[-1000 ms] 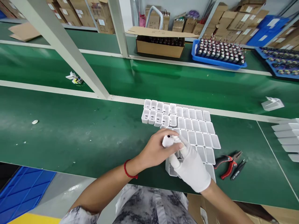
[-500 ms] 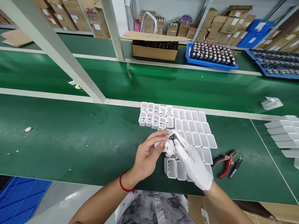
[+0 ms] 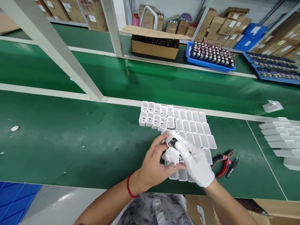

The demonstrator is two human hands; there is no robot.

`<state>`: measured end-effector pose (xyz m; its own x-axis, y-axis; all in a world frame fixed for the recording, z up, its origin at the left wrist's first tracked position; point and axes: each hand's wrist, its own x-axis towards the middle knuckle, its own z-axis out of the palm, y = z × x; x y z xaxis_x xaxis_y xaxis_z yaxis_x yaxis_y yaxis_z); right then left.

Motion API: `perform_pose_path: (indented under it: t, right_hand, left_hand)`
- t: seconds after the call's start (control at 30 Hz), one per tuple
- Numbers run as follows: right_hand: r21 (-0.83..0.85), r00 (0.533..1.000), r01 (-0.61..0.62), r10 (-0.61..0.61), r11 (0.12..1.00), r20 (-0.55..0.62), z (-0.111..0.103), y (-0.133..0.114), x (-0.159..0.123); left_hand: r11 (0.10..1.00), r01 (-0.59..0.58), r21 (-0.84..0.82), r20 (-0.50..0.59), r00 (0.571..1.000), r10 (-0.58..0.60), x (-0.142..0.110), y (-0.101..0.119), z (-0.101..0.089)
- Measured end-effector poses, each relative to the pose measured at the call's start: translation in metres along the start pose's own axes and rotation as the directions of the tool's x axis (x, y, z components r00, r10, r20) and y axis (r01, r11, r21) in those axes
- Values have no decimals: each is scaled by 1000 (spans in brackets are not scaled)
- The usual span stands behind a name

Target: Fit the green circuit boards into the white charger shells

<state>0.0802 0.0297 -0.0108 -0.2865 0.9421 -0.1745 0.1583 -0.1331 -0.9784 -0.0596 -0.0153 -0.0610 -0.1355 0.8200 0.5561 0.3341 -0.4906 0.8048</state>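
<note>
While the green surface stretches wide and bare toward its left edge, a block of white open shells stands in rows near the middle, reaching almost to the pale strip along the far edge. More white shells in stacks lie at the right edge, and pliers with a small dark tool rest just right of the block, near the front edge. Above the front rows of the block, the bare left hand curls around a white plug, thumb and fingers closed on its body, the two pins pointing down and toward the person. The gloved right hand is closed on the same piece from the right, its fingertips pressing at the open end, where dark inner parts show.

To do this well, the two halves probably want to be squared up before any squeeze, with the left hand steadying and the right pressing evenly. The shells stand close beneath both hands, so a low elbow or wrist could tip them; the bare stretch to the left and the strip along the front edge give the freest room.
</note>
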Motion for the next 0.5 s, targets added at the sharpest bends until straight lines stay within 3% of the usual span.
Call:
perform_pose_path:
  t: [0.13,0.23,0.37,0.5]
  right_hand:
    - [36,998,-58,59,998,-26,5,-2,-1]
    - [79,989,-146,145,986,18,3,-2,3]
    - [85,957,-250,233,965,173,-6,-2,5]
    - [41,958,-208,195,977,211,-14,-4,4]
  left_hand:
    - [985,-101,142,2,995,102,4,-4,-1]
    - [979,-101,177,45,995,94,10,-10,-6]
    - [993,-56,107,104,994,45,16,-16,-14]
    - [1000,-21,22,113,993,18,17,-17,-18]
